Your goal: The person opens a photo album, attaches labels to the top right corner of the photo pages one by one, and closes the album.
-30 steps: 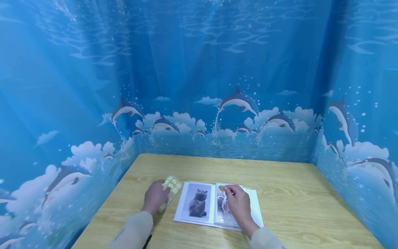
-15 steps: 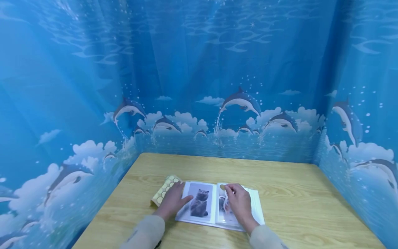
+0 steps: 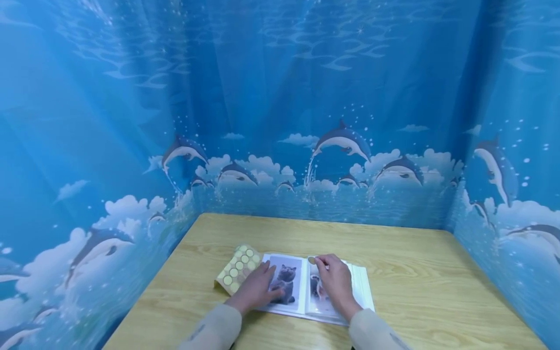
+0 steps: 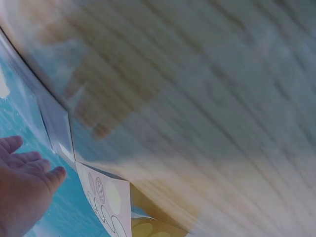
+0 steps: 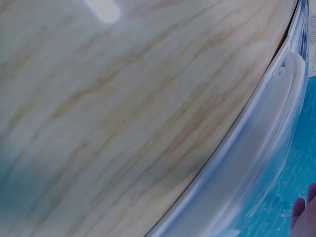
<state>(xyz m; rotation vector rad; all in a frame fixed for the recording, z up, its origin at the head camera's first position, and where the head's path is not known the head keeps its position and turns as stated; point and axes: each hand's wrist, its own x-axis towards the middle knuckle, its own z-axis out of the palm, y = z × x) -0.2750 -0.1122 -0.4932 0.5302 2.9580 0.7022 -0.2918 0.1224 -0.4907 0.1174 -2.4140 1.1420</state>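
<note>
Sticker is pinched by the right hand, so I should steady the photo album beneath with the spread left hand.

The book lies on the table, the paper sheet at its left, the left hand and right hand over its pages, and the curtain behind.

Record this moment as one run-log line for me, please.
photo album: open; left hand: over its left side, contact unclear; right hand: pinches round sticker over its right side; sticker sheet: left of album
</note>
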